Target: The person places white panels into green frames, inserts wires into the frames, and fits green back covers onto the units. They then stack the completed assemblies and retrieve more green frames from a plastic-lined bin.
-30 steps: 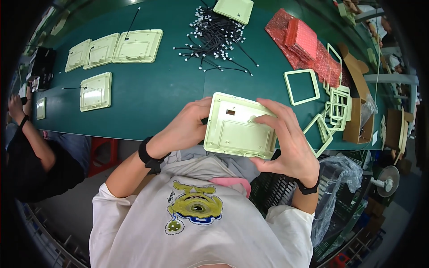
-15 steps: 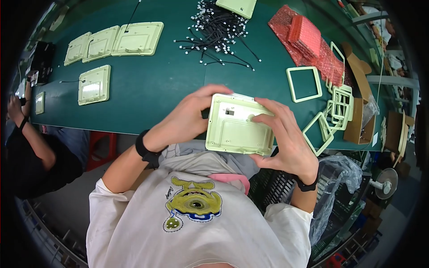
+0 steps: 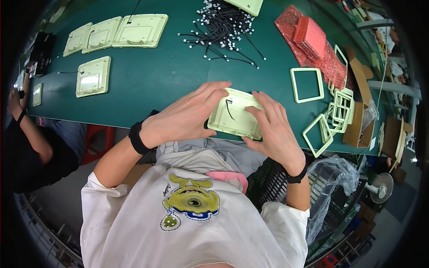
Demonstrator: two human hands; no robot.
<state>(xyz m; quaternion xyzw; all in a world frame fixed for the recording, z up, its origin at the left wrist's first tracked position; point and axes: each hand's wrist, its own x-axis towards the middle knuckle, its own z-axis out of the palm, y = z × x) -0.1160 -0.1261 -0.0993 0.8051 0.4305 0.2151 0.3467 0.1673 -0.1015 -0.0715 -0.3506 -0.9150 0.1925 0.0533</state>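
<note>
Both hands are around a pale green plastic housing (image 3: 234, 125) at the table's near edge. A short black cable (image 3: 229, 109) now hangs out of the small rectangular opening in its upper left and lies across its face. My left hand (image 3: 185, 114) grips the left side, fingers along the top corner and thumb by the lower left. On the right, my right hand (image 3: 278, 136) holds the housing with its fingers over the top and face and its thumb at the bottom edge. These fingers hide the right part of the housing.
Several similar housings (image 3: 139, 31) lie at the far left of the green table (image 3: 156, 85). A heap of black cables with white plugs (image 3: 223, 27) is at the far middle. To the right are pale green frames (image 3: 307, 99), pink bubble wrap (image 3: 290, 27) and a cardboard box (image 3: 353, 125). Another person (image 3: 38, 147) sits at left.
The housing has tilted and moved slightly up toward the table, looking flatter. A black cable now shows at its opening, where none was visible before. Both hands have shifted with it.
</note>
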